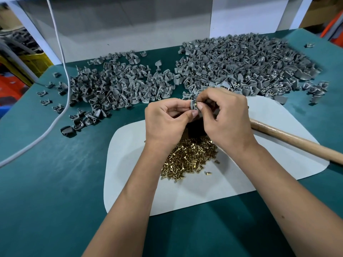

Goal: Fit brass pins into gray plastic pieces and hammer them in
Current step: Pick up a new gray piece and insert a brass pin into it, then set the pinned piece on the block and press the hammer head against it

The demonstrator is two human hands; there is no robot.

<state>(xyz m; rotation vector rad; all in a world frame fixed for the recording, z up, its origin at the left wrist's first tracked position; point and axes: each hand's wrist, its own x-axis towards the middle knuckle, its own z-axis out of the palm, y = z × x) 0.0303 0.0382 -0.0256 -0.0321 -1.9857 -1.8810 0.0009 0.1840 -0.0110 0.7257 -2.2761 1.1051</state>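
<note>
My left hand (167, 119) pinches a gray plastic piece (193, 106) between thumb and fingers, above the white sheet (232, 182). My right hand (226, 115) pinches a brass pin (196, 104) at that piece, fingertips against it. A heap of loose brass pins (187, 158) lies on the sheet under my wrists. A dark block (196, 128) sits just beyond the heap, mostly hidden by my hands. The hammer's wooden handle (297, 140) lies on the sheet to the right; its head is hidden behind my right hand.
Two big piles of gray pieces cover the green table: one at the left (118, 86), one at the back right (241, 64) with brass visible in some. A white cable (61, 112) runs down the left side. A white panel (130, 25) stands behind.
</note>
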